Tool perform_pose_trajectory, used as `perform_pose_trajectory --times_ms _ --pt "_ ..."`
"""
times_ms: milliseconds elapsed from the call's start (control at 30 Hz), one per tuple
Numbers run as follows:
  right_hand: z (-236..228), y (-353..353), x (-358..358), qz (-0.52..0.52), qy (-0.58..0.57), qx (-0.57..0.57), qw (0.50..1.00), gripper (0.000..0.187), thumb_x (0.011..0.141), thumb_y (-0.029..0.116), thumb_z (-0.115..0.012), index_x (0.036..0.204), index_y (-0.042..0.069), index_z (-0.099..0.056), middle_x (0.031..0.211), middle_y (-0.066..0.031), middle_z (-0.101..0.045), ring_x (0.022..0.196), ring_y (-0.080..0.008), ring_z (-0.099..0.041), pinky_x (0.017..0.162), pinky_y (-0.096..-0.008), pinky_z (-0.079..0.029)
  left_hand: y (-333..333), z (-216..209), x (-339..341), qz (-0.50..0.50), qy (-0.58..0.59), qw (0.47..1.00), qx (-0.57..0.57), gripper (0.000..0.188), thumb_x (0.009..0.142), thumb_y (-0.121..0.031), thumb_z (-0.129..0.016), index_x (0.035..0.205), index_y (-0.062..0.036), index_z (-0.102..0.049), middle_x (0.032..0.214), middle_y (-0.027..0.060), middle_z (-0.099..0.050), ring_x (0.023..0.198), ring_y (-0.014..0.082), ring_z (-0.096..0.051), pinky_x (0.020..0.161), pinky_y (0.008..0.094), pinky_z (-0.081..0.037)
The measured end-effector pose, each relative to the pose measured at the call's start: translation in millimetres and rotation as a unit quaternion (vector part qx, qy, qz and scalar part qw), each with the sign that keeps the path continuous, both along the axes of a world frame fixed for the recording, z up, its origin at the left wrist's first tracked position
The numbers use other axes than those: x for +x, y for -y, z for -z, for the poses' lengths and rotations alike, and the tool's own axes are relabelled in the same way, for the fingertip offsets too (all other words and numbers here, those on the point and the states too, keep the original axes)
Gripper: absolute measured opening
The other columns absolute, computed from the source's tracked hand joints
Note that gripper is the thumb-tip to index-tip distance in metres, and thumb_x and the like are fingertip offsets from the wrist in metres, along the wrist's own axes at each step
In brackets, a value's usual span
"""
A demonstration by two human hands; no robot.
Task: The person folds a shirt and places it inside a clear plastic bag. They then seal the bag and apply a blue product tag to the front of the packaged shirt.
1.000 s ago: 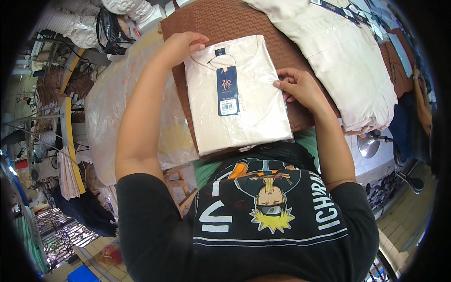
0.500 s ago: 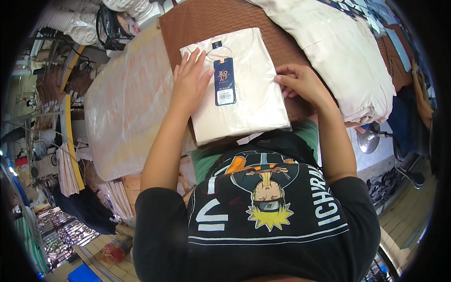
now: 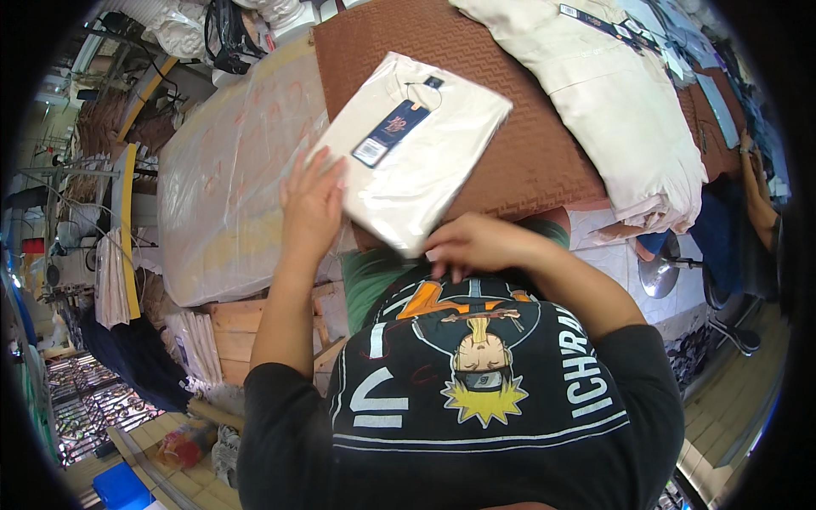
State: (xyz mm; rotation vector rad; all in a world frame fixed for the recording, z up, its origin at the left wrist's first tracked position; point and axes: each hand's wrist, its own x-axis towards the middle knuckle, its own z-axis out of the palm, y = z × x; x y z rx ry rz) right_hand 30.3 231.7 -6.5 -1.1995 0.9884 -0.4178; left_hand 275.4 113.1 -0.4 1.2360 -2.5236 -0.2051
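A folded cream shirt [image 3: 450, 115] in a clear plastic sleeve lies slanted on the brown textured cloth. A navy hang tag [image 3: 393, 133] hangs from a thin loop at its collar. My left hand [image 3: 313, 202] rests against the package's left corner, its fingers stretched out. At the near corner, close to my lap, the bent fingers of my right hand [image 3: 476, 242] pinch the package edge. The right fingertips are slightly blurred.
Brown cloth [image 3: 527, 161] covers the work surface. To its left lies a plastic-wrapped slab [image 3: 238, 170]. A pile of cream garments [image 3: 612, 110] with tags sits at the right. Another person's arm [image 3: 756, 183] shows at the far right, near a metal stool [image 3: 667, 268].
The packaged shirt has turned clockwise, its tag now slanting. My right hand has moved from the right edge down to the near corner. My left hand has shifted down along the left side.
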Motion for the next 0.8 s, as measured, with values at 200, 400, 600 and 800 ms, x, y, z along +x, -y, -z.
perform_pose_trajectory --times_ms 200,400,600,800 --pt "-44 48 -13 0.026 -0.064 -0.182 0.981 0.021 0.09 0.017 -0.059 0.103 0.003 -0.067 0.079 -0.0058 -0.068 0.068 -0.0121 -0.063 0.064 -0.0267 -0.051 -3 -9 -10 -0.037 -0.078 0.996 0.016 0.042 0.092 -0.032 -0.054 0.127 -0.0101 -0.055 0.142 0.0116 -0.041 0.135 0.0359 -0.028 0.108 0.0568 -0.018" --pt "-18 123 -88 0.309 -0.351 -0.288 0.835 0.017 0.087 0.017 -0.062 0.098 0.005 -0.068 0.078 -0.0052 -0.067 0.069 -0.0129 -0.062 0.061 -0.028 -0.049 8 -8 -32 -0.038 -0.051 0.998 0.026 0.048 0.091 -0.037 -0.055 0.13 -0.009 -0.053 0.144 0.0147 -0.038 0.138 0.0374 -0.023 0.108 0.0564 -0.016" --pt "2 165 -89 0.199 -0.412 -0.453 0.765 0.014 0.086 0.013 -0.058 0.094 0.011 -0.068 0.093 -0.0095 -0.065 0.085 -0.029 -0.062 0.073 -0.038 -0.049 49 -27 -86 0.045 0.055 0.996 0.062 0.053 0.092 -0.039 -0.052 0.135 -0.0084 -0.047 0.148 0.0138 -0.031 0.14 0.0371 -0.019 0.109 0.0565 -0.019" --pt "-6 181 -95 0.015 -0.413 -0.566 0.714 0.016 0.079 0.004 -0.056 0.089 0.013 -0.066 0.09 -0.0087 -0.058 0.086 -0.0303 -0.059 0.072 -0.0396 -0.048 105 3 -136 0.085 0.117 0.988 0.061 0.06 0.093 -0.045 -0.046 0.14 -0.0079 -0.038 0.151 0.012 -0.025 0.141 0.0361 -0.014 0.111 0.0539 -0.016"
